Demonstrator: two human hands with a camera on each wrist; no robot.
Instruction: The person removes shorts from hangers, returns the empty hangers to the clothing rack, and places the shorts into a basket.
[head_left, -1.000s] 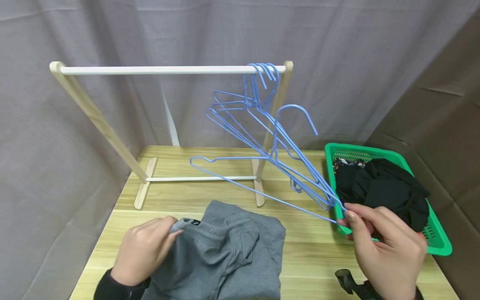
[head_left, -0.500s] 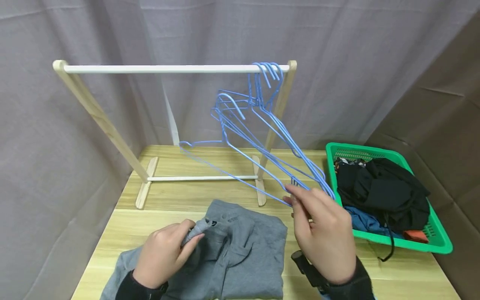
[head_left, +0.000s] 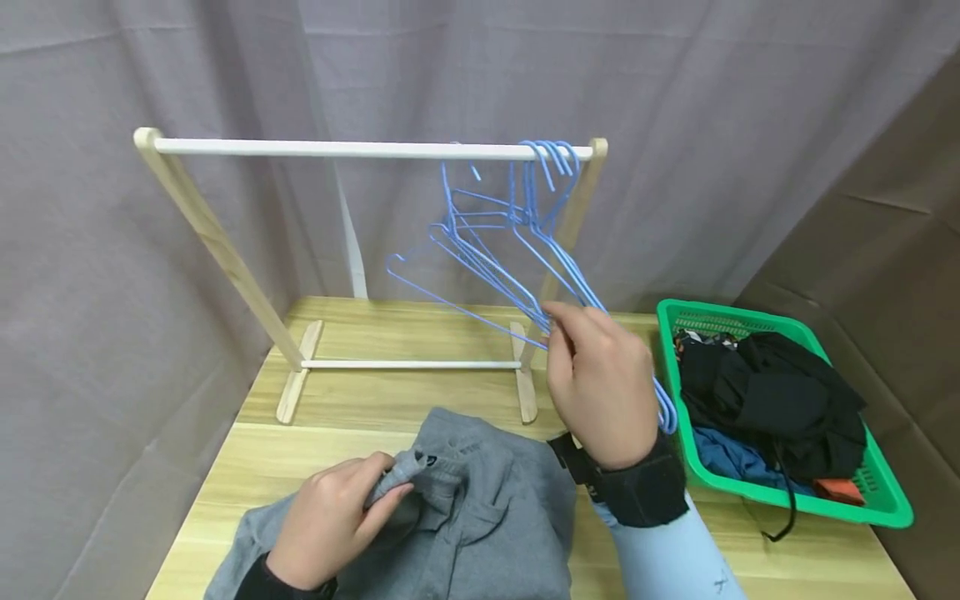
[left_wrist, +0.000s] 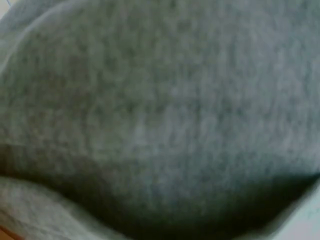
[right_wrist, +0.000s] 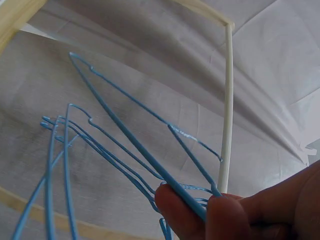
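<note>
My left hand point(head_left: 341, 512) pinches the waistband of grey trousers point(head_left: 517, 533) lying bunched on the table. Their grey cloth point(left_wrist: 165, 100) fills the left wrist view, where that hand's grip is hidden. My right hand point(head_left: 603, 379) holds a blue wire hanger point(head_left: 467, 309) by its lower right corner, between thumb and fingers. In the right wrist view this hanger point(right_wrist: 132, 137) slants up from the fingertips. Its hook reaches the white rail point(head_left: 337, 150), which partly hides it; whether it bears on the rail I cannot tell. Several other blue hangers point(head_left: 573, 271) hang at the rail's right end.
The wooden rack's left post point(head_left: 225, 258) and feet stand on the wooden table point(head_left: 420, 333). A green basket point(head_left: 896, 504) at the right holds black clothes point(head_left: 780, 400), a blue piece point(head_left: 738, 458) and an orange one point(head_left: 840, 490). Grey curtain point(head_left: 420, 67) hangs behind.
My right hand has carried the hanger left and then up and forward, bringing its hook to the rail. The left hand has moved slightly right with the waistband.
</note>
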